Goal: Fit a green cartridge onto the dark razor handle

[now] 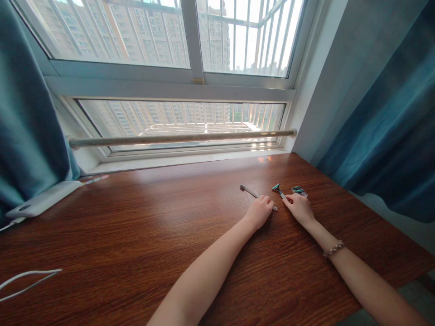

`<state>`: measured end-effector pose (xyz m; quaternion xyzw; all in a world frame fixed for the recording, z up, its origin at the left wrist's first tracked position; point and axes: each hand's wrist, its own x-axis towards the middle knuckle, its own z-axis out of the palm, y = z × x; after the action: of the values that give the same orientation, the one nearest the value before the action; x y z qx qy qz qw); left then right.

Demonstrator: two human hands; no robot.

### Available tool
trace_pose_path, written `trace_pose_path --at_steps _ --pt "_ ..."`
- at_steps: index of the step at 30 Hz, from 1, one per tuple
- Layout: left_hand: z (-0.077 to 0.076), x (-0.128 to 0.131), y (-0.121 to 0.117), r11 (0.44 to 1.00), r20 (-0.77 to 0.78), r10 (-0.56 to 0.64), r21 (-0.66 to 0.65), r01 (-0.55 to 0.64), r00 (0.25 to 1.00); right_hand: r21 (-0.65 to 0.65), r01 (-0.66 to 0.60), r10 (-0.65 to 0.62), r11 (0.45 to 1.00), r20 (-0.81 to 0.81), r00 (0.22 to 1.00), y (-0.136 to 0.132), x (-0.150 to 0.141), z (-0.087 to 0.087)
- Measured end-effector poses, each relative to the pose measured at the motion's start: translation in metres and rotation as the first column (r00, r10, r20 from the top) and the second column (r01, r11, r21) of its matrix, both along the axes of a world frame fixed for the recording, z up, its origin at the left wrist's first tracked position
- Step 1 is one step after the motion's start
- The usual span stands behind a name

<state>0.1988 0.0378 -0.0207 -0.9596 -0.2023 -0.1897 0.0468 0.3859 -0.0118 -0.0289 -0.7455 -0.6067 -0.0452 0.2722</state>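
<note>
On the wooden table (142,217), my left hand (261,212) is closed over a toothbrush (250,191). The toothbrush's dark head points away to the left, and its pale handle end shows past my fingers. My right hand (299,208) grips the handle of a razor (279,191), with the razor's green head up and to the left. Just behind my right hand lies a small clear pack with green and dark parts (299,191), perhaps razor cartridges. My fingertips partly hide both handles.
A white power strip (45,199) lies at the left edge by a blue curtain (30,104). A white cable (29,274) loops at the near left. Behind the table runs a rail (183,138) before the window. Another blue curtain (384,127) hangs on the right.
</note>
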Motion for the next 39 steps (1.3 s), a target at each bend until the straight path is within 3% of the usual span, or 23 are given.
trace_pose_path --at_steps 8,14,18,22,27,31,35,39 --pt "0.005 -0.001 -0.005 0.975 -0.047 -0.149 0.161 0.155 0.988 0.088 -0.051 0.068 0.995 -0.203 0.977 0.0 -0.009 0.005" --pt "0.005 0.004 -0.018 0.903 -0.085 -0.31 0.287 0.321 0.947 0.054 -0.224 0.221 0.973 -0.49 0.843 -0.002 -0.023 0.009" --pt "0.009 0.007 -0.026 0.839 -0.116 -0.352 0.4 0.369 0.929 0.031 -0.239 0.204 0.97 -0.631 0.748 -0.002 -0.026 0.007" --pt "0.019 0.004 -0.034 0.824 -0.073 -0.366 0.438 0.36 0.928 0.025 -0.17 0.142 0.985 -0.679 0.72 -0.001 -0.017 0.01" --pt "0.02 0.003 -0.04 0.846 -0.09 -0.404 0.342 0.41 0.91 0.003 0.023 -0.016 1.0 -0.593 0.805 0.002 0.019 0.009" --pt "0.014 0.006 -0.039 0.858 -0.097 -0.414 0.292 0.423 0.905 -0.058 0.105 -0.119 0.993 -0.413 0.903 0.002 0.041 0.004" --pt "0.009 0.009 -0.037 0.873 -0.078 -0.405 0.264 0.41 0.911 -0.079 0.136 -0.148 0.988 -0.18 0.973 0.0 0.04 0.003" --pt "0.007 0.009 -0.036 0.872 -0.07 -0.415 0.255 0.419 0.907 -0.104 0.139 -0.142 0.985 -0.022 0.99 -0.001 0.032 0.0"
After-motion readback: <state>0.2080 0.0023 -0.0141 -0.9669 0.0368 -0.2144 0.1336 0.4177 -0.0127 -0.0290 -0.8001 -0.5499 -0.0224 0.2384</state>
